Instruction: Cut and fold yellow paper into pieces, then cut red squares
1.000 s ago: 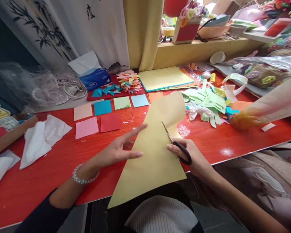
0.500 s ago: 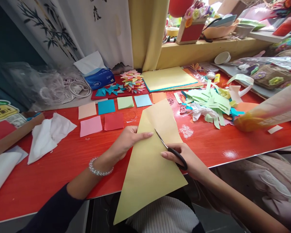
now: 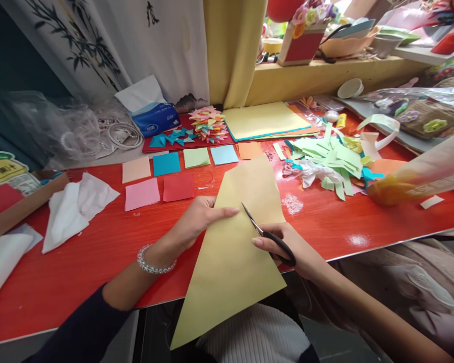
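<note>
A large yellow sheet of paper (image 3: pixel 227 262) spans the space between my hands, its lower part hanging over the table's front edge. My left hand (image 3: pixel 204 217) pinches its left edge, thumb on top and fingers underneath. In my right hand (image 3: pixel 283 247) are black-handled scissors (image 3: pixel 254 222), their blades pointing up and left into the sheet, tips close to my left thumb. Beyond the blades the paper's upper part lies toward the table. My right thumb is over the sheet, and the other fingers are partly hidden by the handle.
Small coloured paper squares (image 3: pixel 177 187) lie in rows on the red table (image 3: pixel 98 272). Behind are a tissue pack (image 3: pixel 157 120), folded paper pieces (image 3: pixel 209 125) and stacked sheets (image 3: pixel 268 120). Green paper strips (image 3: pixel 329 156) and a plastic bag (image 3: pixel 423 174) are to the right, crumpled tissue (image 3: pixel 77 212) to the left.
The sheet's lower end has swung slightly left. My right hand and the scissors have shifted a little to the right; my left hand keeps its pinch.
</note>
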A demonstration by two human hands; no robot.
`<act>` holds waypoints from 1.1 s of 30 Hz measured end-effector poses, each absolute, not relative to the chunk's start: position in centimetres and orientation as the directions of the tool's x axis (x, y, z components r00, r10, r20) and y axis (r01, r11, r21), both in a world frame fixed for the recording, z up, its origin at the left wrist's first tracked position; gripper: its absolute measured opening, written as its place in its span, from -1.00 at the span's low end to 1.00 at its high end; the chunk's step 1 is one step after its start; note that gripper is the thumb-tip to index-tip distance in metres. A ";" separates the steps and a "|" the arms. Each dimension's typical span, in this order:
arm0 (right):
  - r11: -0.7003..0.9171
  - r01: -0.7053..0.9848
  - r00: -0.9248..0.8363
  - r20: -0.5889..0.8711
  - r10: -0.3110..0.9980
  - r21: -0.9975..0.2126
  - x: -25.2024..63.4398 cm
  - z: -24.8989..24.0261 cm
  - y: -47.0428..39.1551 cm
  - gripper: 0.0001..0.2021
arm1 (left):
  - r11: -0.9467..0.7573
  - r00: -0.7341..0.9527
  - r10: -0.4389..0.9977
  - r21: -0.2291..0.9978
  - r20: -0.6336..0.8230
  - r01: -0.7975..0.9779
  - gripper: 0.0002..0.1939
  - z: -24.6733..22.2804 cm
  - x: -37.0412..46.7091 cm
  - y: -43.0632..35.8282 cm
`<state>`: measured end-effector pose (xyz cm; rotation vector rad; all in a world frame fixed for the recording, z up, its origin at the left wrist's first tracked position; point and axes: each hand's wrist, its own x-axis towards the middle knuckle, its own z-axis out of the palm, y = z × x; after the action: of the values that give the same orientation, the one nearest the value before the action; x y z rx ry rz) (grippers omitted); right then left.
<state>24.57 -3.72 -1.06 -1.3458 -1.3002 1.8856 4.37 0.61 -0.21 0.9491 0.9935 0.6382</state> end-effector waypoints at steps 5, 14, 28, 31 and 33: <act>-0.407 0.143 -0.391 -0.429 0.814 -0.902 24.5 -1.0 -3.6 -0.75 | 0.458 0.432 0.804 0.889 -0.409 -0.011 -0.71 -0.1 4.5 0.5; -0.438 0.151 -0.353 -0.462 0.813 -0.886 24.2 -0.7 -3.9 -0.72 | 0.466 0.417 0.803 0.885 -0.425 0.007 -0.72 -0.2 4.4 0.5; -0.407 0.099 -0.368 -0.413 0.833 -0.908 23.8 -1.2 -4.0 -0.73 | 0.490 0.436 0.777 0.871 -0.454 0.034 -0.75 -0.4 4.3 0.4; -0.416 0.102 -0.382 -0.422 0.823 -0.904 23.8 -1.3 -4.0 -0.70 | 0.500 0.456 0.760 0.865 -0.463 0.045 -0.74 -0.5 4.3 0.3; -0.405 0.124 -0.381 -0.421 0.823 -0.906 23.8 -1.3 -4.0 -0.70 | 0.502 0.472 0.753 0.864 -0.459 0.041 -0.73 -0.6 4.2 0.1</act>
<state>23.83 -3.98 -1.35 -1.3370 -1.3032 1.8382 4.21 0.14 -0.60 0.9595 0.9965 0.5294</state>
